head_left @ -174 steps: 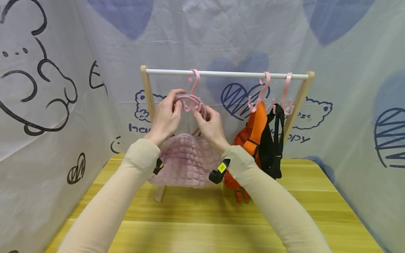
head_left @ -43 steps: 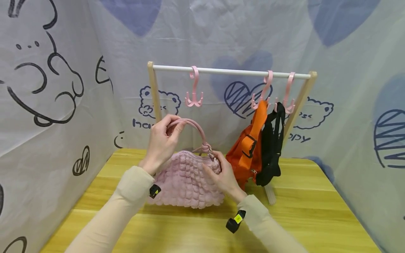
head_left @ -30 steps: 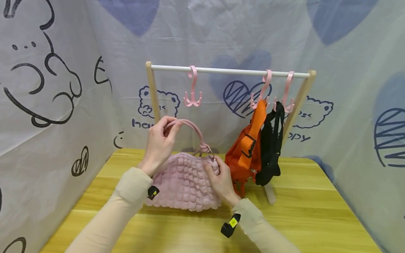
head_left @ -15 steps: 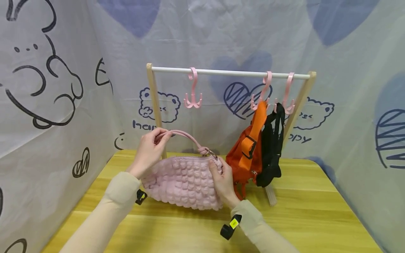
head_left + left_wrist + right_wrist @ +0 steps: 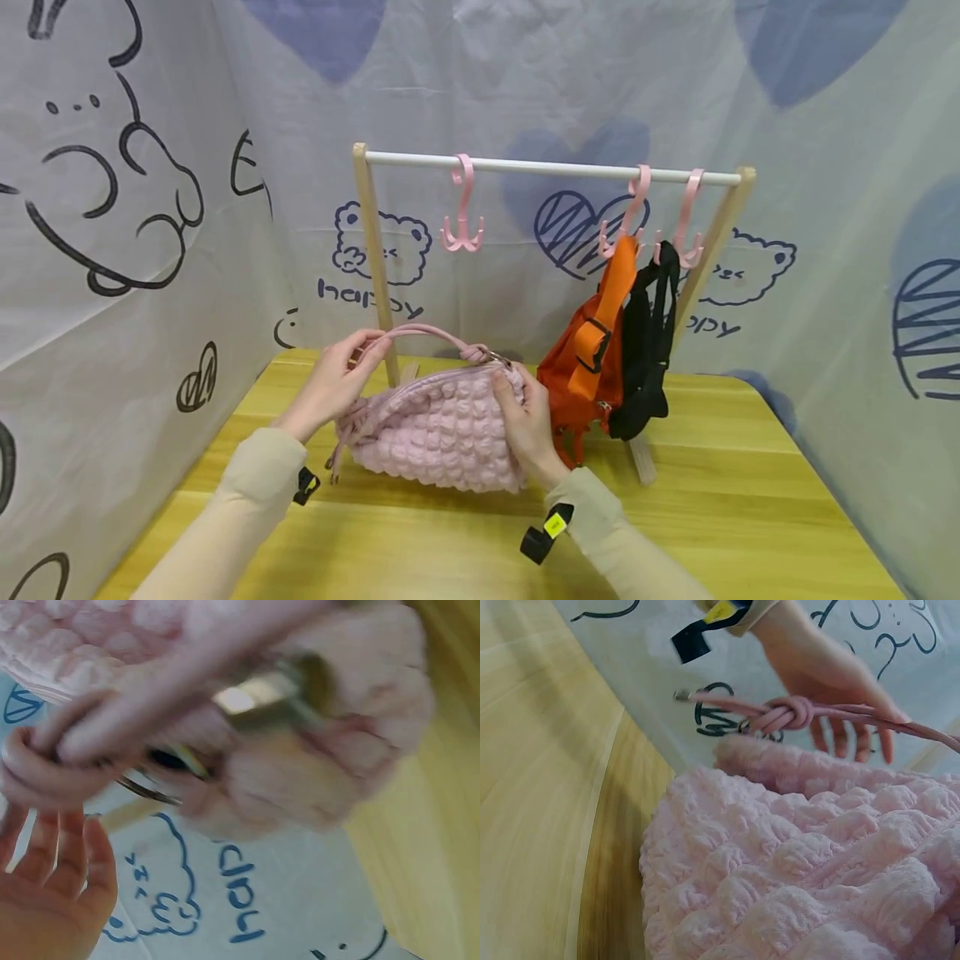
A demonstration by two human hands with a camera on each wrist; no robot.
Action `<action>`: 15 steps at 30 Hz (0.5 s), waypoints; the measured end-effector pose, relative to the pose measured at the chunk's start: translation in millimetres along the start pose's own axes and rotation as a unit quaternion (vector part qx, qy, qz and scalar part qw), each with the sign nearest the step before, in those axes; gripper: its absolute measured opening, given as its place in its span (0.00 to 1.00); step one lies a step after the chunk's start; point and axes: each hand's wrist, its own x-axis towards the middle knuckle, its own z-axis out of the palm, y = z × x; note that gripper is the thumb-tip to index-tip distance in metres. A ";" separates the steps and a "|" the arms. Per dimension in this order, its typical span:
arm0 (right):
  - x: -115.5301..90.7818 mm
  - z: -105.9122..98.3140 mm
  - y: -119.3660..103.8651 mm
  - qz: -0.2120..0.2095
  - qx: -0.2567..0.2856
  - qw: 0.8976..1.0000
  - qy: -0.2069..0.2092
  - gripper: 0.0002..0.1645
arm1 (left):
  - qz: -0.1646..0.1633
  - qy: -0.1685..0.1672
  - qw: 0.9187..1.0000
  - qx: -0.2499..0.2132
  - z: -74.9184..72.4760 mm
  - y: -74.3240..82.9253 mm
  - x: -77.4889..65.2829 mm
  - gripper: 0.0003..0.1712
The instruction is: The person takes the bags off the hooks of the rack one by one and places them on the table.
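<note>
A pink quilted handbag (image 5: 442,429) is low at the table in front of the rack, its zipped top tilted back. My left hand (image 5: 333,379) pinches its thin pink double handle (image 5: 423,330) near the bag's left end. With the thumb on the front, my right hand (image 5: 531,421) grips the right end by the metal ring. The right wrist view shows the handle's knot (image 5: 791,712) below the left hand, whose other fingers hang loose. Blurred bag fabric (image 5: 292,780) fills much of the left wrist view. The right hand is mostly hidden in its own wrist view.
Behind stands a wooden rack with a white rail (image 5: 547,167). A bare pink hook (image 5: 462,204) hangs at its left. To the right, an orange bag (image 5: 581,358) and a black bag (image 5: 648,367) hang from two more pink hooks, close beside my right hand. Wooden table (image 5: 720,500) lies below.
Earlier both hands held the handle up at the left hook; now the bag is off it and lower. Over the last second my left hand drew the handle down and left, while the right kept its grip.
</note>
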 end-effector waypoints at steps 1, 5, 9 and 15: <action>0.5 0.4 -1.3 0.003 0.000 1.000 0.000 0.13 | -0.002 -0.013 1.000 -0.002 -1.3 -3.2 -3.2 0.24; 2.7 2.4 -7.7 0.027 0.014 1.000 0.002 0.14 | -0.006 -0.063 0.998 -0.004 -2.8 -16.5 -16.5 0.24; 5.4 4.8 -13.3 0.056 0.040 0.998 0.006 0.16 | -0.007 -0.093 0.996 -0.012 1.2 -28.0 -26.8 0.26; 8.1 8.5 -18.1 0.084 0.079 0.993 0.015 0.18 | 0.014 -0.111 0.993 -0.026 10.4 -39.0 -39.0 0.34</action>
